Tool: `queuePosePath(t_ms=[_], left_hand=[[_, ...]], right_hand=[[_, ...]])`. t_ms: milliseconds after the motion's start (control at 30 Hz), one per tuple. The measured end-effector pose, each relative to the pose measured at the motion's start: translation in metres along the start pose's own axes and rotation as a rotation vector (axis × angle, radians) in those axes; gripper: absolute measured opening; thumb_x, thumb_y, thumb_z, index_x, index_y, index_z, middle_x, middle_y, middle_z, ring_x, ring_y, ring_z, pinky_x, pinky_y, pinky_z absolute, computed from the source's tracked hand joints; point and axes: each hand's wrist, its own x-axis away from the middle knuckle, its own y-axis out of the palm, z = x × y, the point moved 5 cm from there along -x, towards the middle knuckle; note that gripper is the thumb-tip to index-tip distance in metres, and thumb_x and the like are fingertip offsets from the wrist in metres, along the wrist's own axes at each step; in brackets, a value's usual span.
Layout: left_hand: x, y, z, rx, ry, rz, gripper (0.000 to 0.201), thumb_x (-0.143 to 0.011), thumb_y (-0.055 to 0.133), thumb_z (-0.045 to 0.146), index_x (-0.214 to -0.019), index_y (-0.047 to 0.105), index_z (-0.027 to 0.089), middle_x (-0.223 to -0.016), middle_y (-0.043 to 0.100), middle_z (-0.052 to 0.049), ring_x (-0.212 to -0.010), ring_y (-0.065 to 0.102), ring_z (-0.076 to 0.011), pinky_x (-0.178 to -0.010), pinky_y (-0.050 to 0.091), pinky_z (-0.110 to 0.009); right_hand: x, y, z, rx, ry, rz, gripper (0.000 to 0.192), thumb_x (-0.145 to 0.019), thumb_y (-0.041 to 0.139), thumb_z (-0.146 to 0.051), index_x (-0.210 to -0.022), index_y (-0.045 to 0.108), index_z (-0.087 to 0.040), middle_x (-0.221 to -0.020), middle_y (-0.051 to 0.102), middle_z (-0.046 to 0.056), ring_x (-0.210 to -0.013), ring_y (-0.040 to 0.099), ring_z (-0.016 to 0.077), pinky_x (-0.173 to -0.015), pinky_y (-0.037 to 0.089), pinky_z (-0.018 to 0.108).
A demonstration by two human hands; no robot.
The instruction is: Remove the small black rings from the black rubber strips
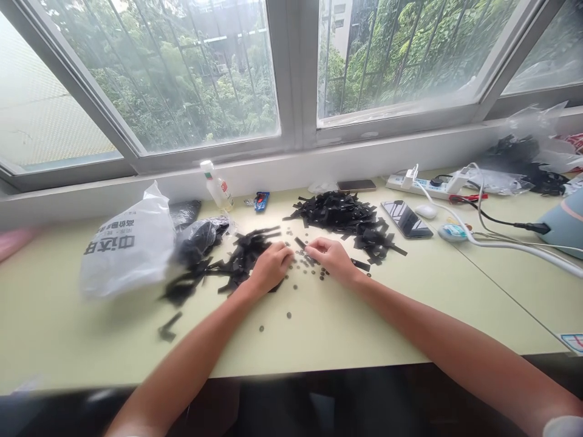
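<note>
My left hand [269, 267] rests on the pale green table [319, 328], fingers curled over small dark round pieces [304, 267] scattered between both hands. My right hand [331, 256] pinches one end of a short black strip [300, 243] with thumb and fingers. A pile of black strips [237, 258] lies just left of the left hand, and a larger pile of black strips [348, 215] lies beyond the right hand. Whether the left hand holds a piece is hidden by its fingers.
A white plastic bag [130, 243] and dark bags sit at left. A white bottle [217, 185], a phone [406, 218], a power strip [426, 185] with cables, a mouse [427, 210] and more bags lie along the windowsill side and right.
</note>
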Motion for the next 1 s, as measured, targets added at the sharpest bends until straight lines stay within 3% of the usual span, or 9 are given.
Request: queuePosePath(t_ms=[133,233,333,433,767,1000], left_hand=[[0.000,-0.008,0.008,0.046,0.025,0.085,0.020,-0.101,0.045,0.022,-0.092,0.062,0.017,-0.090,0.062,-0.006,-0.084,0.058,-0.0177,-0.075,0.050,-0.031],[0.001,-0.016,0.020,0.109,0.143,0.170,0.017,-0.101,0.044,0.020,-0.098,0.060,0.017,-0.087,0.063,-0.005,-0.078,0.058,-0.0155,-0.074,0.050,-0.030],[0.003,-0.018,0.031,0.116,0.272,0.193,0.014,-0.100,0.048,0.019,-0.101,0.061,0.017,-0.086,0.066,-0.005,-0.077,0.059,-0.0147,-0.074,0.051,-0.030],[0.006,-0.016,0.034,0.122,0.317,0.197,0.015,-0.097,0.051,0.017,-0.104,0.064,0.018,-0.089,0.069,-0.005,-0.079,0.063,-0.0147,-0.074,0.053,-0.029],[0.007,-0.017,0.025,0.247,0.142,0.243,0.014,-0.093,0.058,0.019,-0.096,0.072,0.020,-0.083,0.072,-0.003,-0.073,0.065,-0.0136,-0.071,0.056,-0.028],[0.006,-0.015,0.020,0.267,0.118,0.234,0.014,-0.094,0.060,0.022,-0.096,0.073,0.021,-0.086,0.072,-0.003,-0.075,0.065,-0.0140,-0.073,0.056,-0.029]], right_hand=[[0.000,0.001,0.001,0.018,-0.018,-0.004,0.024,-0.085,0.063,-0.042,-0.078,0.066,-0.019,-0.077,0.064,0.002,-0.067,0.054,0.0151,-0.060,0.043,0.028],[0.001,0.002,-0.001,0.080,-0.095,0.026,0.021,-0.085,0.063,-0.037,-0.074,0.065,-0.019,-0.076,0.063,0.001,-0.067,0.055,0.0153,-0.060,0.043,0.028],[0.004,0.006,-0.006,0.143,-0.212,0.037,0.021,-0.086,0.063,-0.032,-0.069,0.063,-0.019,-0.074,0.061,0.001,-0.066,0.054,0.0148,-0.061,0.042,0.029],[0.007,0.011,-0.008,0.146,-0.246,0.008,0.023,-0.088,0.062,-0.033,-0.070,0.064,-0.020,-0.074,0.060,0.001,-0.064,0.052,0.0142,-0.059,0.041,0.028],[0.009,0.011,-0.012,0.142,-0.245,-0.024,0.024,-0.090,0.059,-0.034,-0.071,0.064,-0.020,-0.075,0.058,0.003,-0.064,0.051,0.0151,-0.059,0.041,0.029],[0.009,0.012,-0.012,0.220,-0.317,-0.044,0.023,-0.092,0.057,-0.030,-0.073,0.065,-0.020,-0.075,0.054,0.002,-0.062,0.048,0.0137,-0.060,0.041,0.029]])
